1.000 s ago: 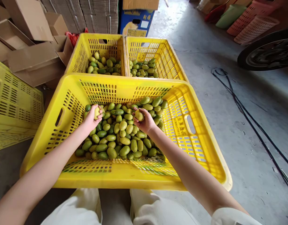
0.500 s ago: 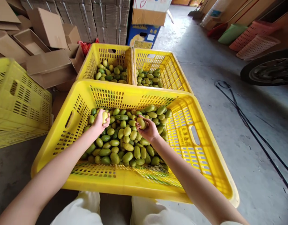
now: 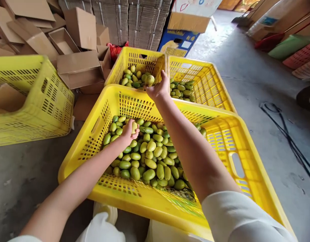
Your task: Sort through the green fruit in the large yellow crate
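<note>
My left hand point(image 3: 130, 131) is closed around a pale yellow-green oval fruit point(image 3: 134, 127), above the left part of the pile in the front yellow crate point(image 3: 76, 173). Many green and yellowish oval fruits point(image 3: 151, 163) fill the bottom of that crate. My right hand point(image 3: 158, 86) reaches over its far rim to the back left crate point(image 3: 114, 72), thumb raised and fingers apart. A yellow-green fruit point(image 3: 149, 80) is just beyond those fingers, over the fruits in the back left crate; whether it still touches them is hard to tell.
The back right crate point(image 3: 212, 84) also holds green fruits. Another yellow crate point(image 3: 56, 101) stands at left, before loose cardboard boxes point(image 3: 78, 67). Behind are stacked flattened cartons point(image 3: 134, 25) and a blue box point(image 3: 179, 42). Black cable point(image 3: 283, 124) lies on the floor at right.
My right hand has moved from the front crate's pile forward to the back left crate, and its fingers have opened from the fruit. My left hand keeps its fruit; the view has turned left.
</note>
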A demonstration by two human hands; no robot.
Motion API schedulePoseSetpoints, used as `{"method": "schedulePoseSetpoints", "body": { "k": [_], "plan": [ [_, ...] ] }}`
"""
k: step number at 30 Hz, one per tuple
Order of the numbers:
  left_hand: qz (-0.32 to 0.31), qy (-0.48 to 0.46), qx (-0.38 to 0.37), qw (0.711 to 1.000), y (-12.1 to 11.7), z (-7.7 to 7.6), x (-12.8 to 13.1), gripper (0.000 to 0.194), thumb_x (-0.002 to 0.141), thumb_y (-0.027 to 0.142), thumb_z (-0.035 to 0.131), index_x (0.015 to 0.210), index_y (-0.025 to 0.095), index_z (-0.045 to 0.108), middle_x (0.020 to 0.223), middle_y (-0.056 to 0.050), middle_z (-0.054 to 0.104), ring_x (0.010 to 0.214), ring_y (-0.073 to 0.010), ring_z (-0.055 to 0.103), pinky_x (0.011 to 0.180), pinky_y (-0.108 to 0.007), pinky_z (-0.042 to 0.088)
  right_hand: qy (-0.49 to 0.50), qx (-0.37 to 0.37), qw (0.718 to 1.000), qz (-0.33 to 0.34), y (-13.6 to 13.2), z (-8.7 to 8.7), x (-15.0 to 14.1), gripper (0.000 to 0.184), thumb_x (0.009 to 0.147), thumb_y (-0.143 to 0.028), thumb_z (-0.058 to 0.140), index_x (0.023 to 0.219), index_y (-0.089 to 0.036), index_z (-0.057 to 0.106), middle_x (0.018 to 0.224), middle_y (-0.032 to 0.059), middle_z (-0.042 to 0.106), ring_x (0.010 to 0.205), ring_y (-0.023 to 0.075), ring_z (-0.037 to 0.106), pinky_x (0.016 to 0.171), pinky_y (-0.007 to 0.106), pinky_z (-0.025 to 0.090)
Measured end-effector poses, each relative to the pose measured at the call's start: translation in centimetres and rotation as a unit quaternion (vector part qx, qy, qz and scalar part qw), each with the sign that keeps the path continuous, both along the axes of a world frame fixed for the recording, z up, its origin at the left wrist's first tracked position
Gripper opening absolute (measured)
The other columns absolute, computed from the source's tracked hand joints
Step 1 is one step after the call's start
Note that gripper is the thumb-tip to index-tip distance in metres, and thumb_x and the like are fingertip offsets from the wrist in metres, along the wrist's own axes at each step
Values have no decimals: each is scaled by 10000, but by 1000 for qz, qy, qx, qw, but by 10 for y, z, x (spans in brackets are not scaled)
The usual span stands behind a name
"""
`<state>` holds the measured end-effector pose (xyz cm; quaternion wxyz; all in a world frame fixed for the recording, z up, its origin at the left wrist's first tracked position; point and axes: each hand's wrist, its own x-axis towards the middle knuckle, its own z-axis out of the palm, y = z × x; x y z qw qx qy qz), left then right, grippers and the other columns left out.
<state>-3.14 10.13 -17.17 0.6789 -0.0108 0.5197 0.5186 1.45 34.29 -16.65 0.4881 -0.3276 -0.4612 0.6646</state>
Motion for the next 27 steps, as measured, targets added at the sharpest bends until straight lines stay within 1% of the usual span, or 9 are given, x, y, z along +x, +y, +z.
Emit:
{"method": "schedulePoseSetpoints", "body": {
  "k": [4,7,9,11,13,17,19,24,27],
  "plan": [
    [-1,-9,-10,1000,0,1,-2,400,1098,324,352,739,206,482,496,46,402,324,-52,205,338,-176,132,-80,-18,995,56,11,-14,0,550,1085,-419,310,1124,-78,741,1606,177,550,1581,309,500,1047,603,541],
    [15,-4,-15,1000,2,0,-5,402,1099,335,347,739,207,472,496,48,401,319,-46,213,335,-171,118,-43,-23,996,68,-7,-14,16,652,1136,-420,170,1011,-68,705,1557,215,591,1500,240,594,1068,529,544],
    [23,-1,-12,1000,3,0,-7,403,1098,347,338,743,209,469,499,53,393,314,-43,216,331,-170,112,3,-9,998,62,-25,-12,30,696,1140,-391,66,1044,-99,691,1544,154,627,1422,164,650,1078,456,551],
    [29,1,-3,1000,4,2,-10,404,1096,355,327,748,208,471,501,58,387,311,-41,214,330,-167,112,-9,9,996,86,-45,-14,50,548,1159,-392,194,1118,-172,694,1461,72,712,1356,139,690,1076,405,572],
    [34,10,11,999,5,4,-13,404,1090,350,321,745,206,473,496,61,385,305,-39,212,333,-165,117,-129,2,981,146,-67,-23,78,330,1122,-404,443,1136,-208,707,1262,85,804,1188,187,764,1015,391,624],
    [21,69,31,997,7,15,-17,428,1079,339,316,703,209,472,452,68,367,276,-45,212,327,-174,130,-474,33,843,251,-120,-66,145,234,1045,-208,538,902,-144,711,970,132,805,884,208,764,868,345,625],
    [7,102,39,994,7,22,-13,437,1069,330,315,681,209,475,433,67,364,265,-48,213,318,-173,139,-537,58,813,220,-152,-89,170,231,1032,-174,504,884,-159,680,922,112,779,865,221,747,867,351,610],
    [-44,164,48,984,9,33,12,457,1056,317,316,639,209,468,404,56,356,264,-48,209,316,-162,134,-603,143,765,172,-216,-120,183,210,972,-107,545,1141,-117,668,1313,223,714,1266,328,657,1111,430,512],
    [-84,190,38,977,23,41,33,414,1041,331,374,661,207,479,415,58,371,272,-45,204,324,-166,134,-676,208,678,201,-226,-122,177,319,983,-149,558,1294,-106,617,1391,229,664,1286,337,648,1050,409,547]
  ]
}}
